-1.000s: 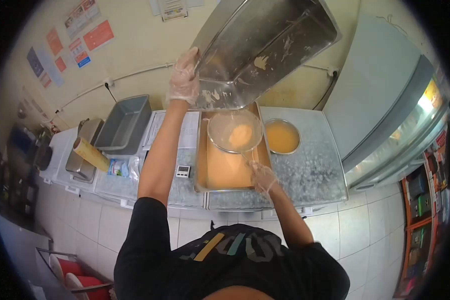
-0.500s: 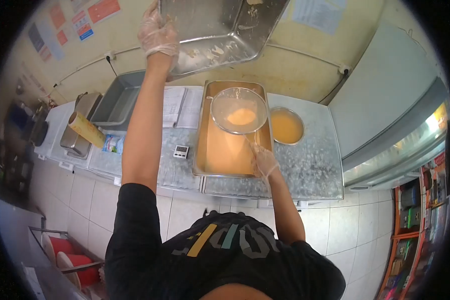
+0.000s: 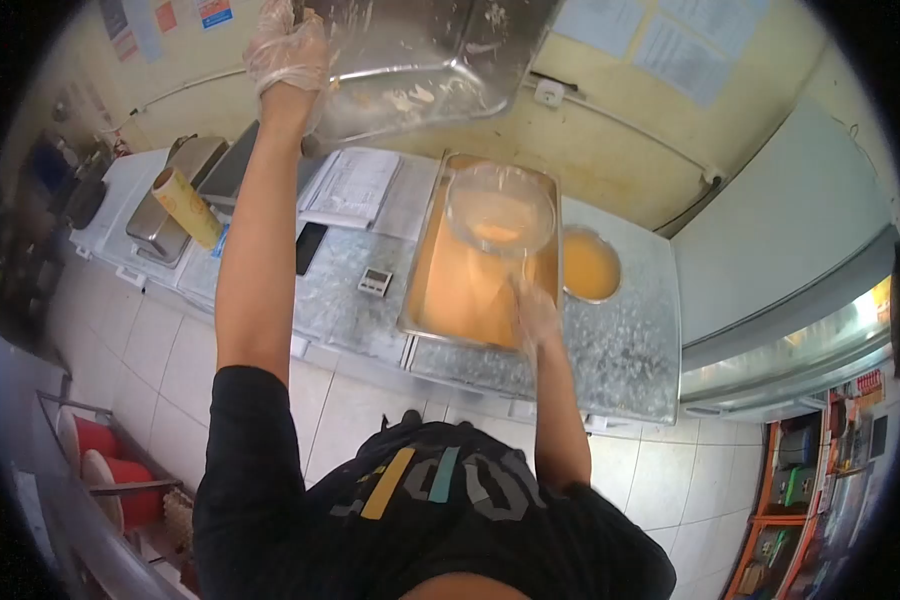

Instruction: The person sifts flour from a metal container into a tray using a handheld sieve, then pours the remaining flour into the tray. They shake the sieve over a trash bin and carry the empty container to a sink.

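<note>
My left hand [image 3: 288, 48], in a clear plastic glove, grips the rim of a deep steel pan [image 3: 410, 90] raised and tilted up near the wall. Pale residue sticks to the pan's inside. My right hand [image 3: 537, 312], gloved too and blurred, is closed on the handle of a round mesh strainer [image 3: 500, 210]. The strainer hangs over a rectangular steel tray [image 3: 407, 318] of orange liquid [image 3: 460, 290], with some orange matter in its mesh. Right of the tray stands a round metal bowl [image 3: 592, 265] of similar orange liquid.
A small digital timer [image 3: 375, 281], a dark phone [image 3: 310, 248] and papers [image 3: 355, 187] lie left of the tray. Farther left are a roll of cling film [image 3: 187, 208], a grey bin [image 3: 232, 172] and a lidded steel container [image 3: 158, 235]. A fridge [image 3: 780, 240] borders the right side.
The view has shifted and turned slightly. The strainer is now blurred by motion over the tray, still in my right hand. My left hand keeps the pan raised.
</note>
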`<state>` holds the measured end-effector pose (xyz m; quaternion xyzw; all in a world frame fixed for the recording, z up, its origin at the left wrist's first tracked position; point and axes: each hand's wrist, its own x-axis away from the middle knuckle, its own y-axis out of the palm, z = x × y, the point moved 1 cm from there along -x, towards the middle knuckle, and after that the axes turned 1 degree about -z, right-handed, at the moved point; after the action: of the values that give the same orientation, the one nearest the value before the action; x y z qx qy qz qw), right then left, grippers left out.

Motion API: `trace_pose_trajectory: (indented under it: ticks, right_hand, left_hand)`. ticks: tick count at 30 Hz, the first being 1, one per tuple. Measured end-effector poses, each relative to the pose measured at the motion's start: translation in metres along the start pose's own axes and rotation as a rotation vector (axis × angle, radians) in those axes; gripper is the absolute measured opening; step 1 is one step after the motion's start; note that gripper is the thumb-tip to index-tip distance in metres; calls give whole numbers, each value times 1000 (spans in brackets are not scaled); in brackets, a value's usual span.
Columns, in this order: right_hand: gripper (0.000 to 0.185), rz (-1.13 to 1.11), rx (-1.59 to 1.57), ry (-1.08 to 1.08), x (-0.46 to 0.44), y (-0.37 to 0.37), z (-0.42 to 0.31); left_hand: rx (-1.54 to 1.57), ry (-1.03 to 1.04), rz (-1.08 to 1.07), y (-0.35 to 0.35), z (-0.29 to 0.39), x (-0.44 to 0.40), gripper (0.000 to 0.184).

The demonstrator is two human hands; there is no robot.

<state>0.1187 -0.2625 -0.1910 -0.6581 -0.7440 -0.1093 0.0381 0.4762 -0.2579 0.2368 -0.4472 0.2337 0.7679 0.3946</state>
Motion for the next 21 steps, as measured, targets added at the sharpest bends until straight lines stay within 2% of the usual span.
trace_pose_trajectory:
  ticks: [2, 3, 5, 6, 8, 9, 10, 11, 12, 14, 15, 16, 17, 18, 19, 20, 21]
  right_hand:
    - [36, 80, 893, -488, 7, 26, -47]
    - [36, 72, 882, -472, 43, 31, -55]
    - [39, 160, 1657, -451, 76, 34, -98]
    - [39, 161, 1659, -484, 62, 35, -116]
    - [34, 100, 1441, -472, 60, 38, -110]
    - [34, 69, 1442, -440, 62, 35, -104]
    - [36, 36, 1172, -211, 58, 31, -101]
    - [37, 16, 895, -11, 53, 28, -102]
    - [37, 12, 901, -41, 51, 20, -100]
    - [25, 112, 1052, -1375, 61, -14, -75]
    - [25, 95, 1052, -1356, 49, -19, -63]
    - [25, 23, 853, -812, 20, -17, -61]
    - [24, -38, 627, -279, 4, -18, -56]
    - [24, -58, 611, -278, 23, -28, -50]
    - [24, -24, 958, -563, 43, -41, -50]
    - [28, 33, 1305, -878, 43, -42, -67]
    - [28, 18, 1288, -920, 42, -25, -103]
  left_hand:
    - [-1488, 365, -184, -14, -65, 10, 57]
    - [-1495, 367, -205, -23, -37, 19, 57]
    - [-671, 181, 11, -37, 52, 6, 35]
    - [-683, 192, 37, -42, 56, 0, 35]
    - [-664, -94, 196, -66, 53, 16, 27]
    - [-704, 23, 136, -94, 45, 29, 28]
    - [-737, 150, 80, -115, 41, 40, 31]
    - [-651, 81, 139, -121, 65, 54, 30]
    - [-559, 29, 224, -129, 97, 71, 29]
    - [-319, -321, 286, -171, 120, 118, 29]
    - [167, -486, 288, -225, 107, 145, 31]
    - [-433, -459, 374, -182, 161, 169, 33]
    - [-705, -473, 409, -168, 195, 189, 30]
    - [-570, -475, 468, -194, 198, 230, 35]
    - [-503, -503, 295, -269, 190, 273, 41]
    - [-746, -525, 469, -200, 244, 276, 45]
    - [-607, -526, 602, -187, 266, 297, 43]
